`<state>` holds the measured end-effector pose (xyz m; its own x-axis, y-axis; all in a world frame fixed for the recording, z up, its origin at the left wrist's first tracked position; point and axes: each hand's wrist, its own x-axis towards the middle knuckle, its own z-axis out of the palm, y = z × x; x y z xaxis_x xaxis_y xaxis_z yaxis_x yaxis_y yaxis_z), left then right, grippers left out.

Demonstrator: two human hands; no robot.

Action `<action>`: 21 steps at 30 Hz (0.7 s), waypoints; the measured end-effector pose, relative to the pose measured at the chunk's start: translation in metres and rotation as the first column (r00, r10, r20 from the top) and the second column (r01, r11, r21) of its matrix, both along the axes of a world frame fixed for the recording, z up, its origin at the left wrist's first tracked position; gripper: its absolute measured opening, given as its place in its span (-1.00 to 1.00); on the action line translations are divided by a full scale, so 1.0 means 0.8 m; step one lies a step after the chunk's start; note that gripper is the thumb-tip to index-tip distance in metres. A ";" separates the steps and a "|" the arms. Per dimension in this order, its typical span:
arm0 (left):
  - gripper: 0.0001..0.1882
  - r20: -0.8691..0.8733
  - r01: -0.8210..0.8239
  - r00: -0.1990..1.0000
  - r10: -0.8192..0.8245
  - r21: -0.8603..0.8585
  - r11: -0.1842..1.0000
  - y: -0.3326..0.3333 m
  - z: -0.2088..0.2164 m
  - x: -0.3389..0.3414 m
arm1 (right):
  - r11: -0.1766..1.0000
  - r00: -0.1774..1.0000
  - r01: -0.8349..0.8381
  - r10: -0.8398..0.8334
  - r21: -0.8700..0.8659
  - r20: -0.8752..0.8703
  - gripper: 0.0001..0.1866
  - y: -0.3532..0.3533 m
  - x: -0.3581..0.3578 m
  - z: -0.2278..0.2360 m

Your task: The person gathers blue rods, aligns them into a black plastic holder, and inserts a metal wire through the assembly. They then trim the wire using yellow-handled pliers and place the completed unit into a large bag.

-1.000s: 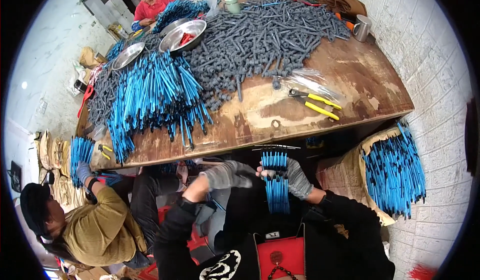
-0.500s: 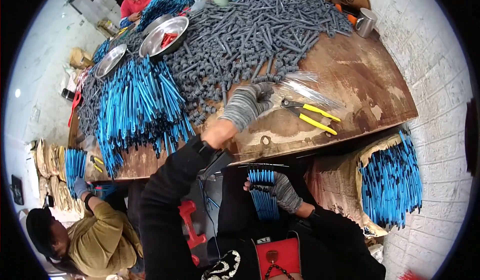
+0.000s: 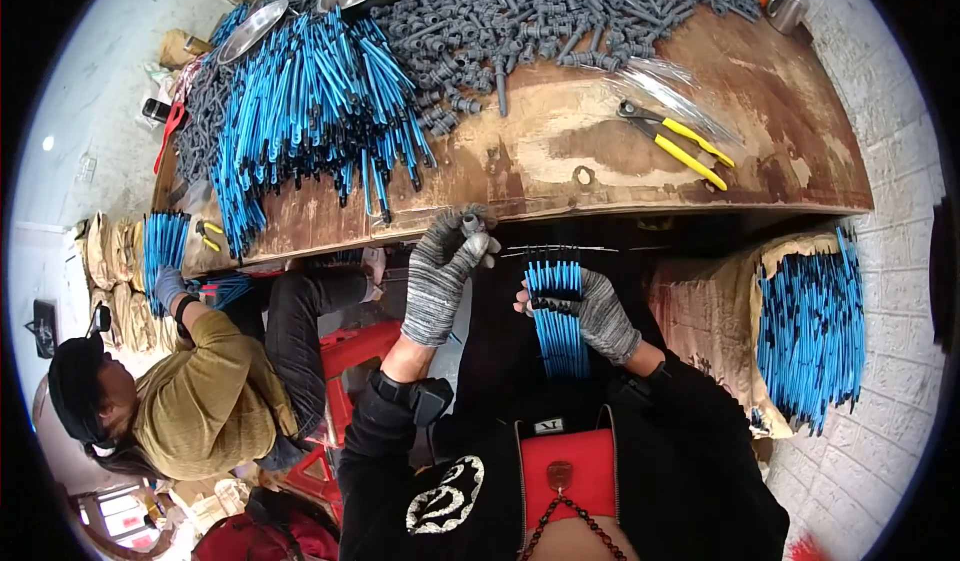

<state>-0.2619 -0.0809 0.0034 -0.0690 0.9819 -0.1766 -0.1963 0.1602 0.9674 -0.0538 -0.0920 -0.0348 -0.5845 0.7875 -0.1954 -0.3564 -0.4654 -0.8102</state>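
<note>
My left hand (image 3: 436, 286), in a grey knitted glove, is raised just off the table's near edge. Its fingers pinch a small grey plastic fitting (image 3: 471, 224), partly hidden by the glove. To its right, over my lap, my gloved right hand (image 3: 604, 321) is closed around a flat bundle of blue rods with black ends (image 3: 560, 346). A thin metal wire (image 3: 600, 249) runs crosswise at the top of that bundle. The two hands are apart.
The wooden table (image 3: 540, 176) bears a heap of grey plastic fittings (image 3: 560, 11), piled blue rods (image 3: 300, 111), loose wires (image 3: 675, 91) and yellow-handled pliers (image 3: 685, 151). A sack of blue rods (image 3: 690, 306) stands right. A co-worker (image 3: 210, 391) sits left beside a red stool (image 3: 350, 356).
My left hand has come back from the heap toward my body, now with a grey fitting in its fingers. The right hand still holds the bundle. The view has tipped down.
</note>
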 end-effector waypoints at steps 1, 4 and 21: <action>-0.60 -0.003 0.026 1.000 -0.026 0.004 1.000 -0.003 -0.005 0.002 | 1.000 1.000 0.018 -0.018 -0.001 0.001 -0.64 -0.005 -0.001 -0.001; -0.59 0.212 0.093 0.972 -0.100 0.041 0.995 -0.002 -0.016 0.013 | 0.997 0.990 0.028 -0.039 0.078 0.135 -0.65 -0.015 0.001 -0.009; -0.62 0.497 0.154 0.858 -0.130 -0.006 0.988 -0.003 -0.048 0.011 | 0.999 0.999 0.031 -0.031 -0.008 0.042 -0.63 -0.013 -0.008 0.004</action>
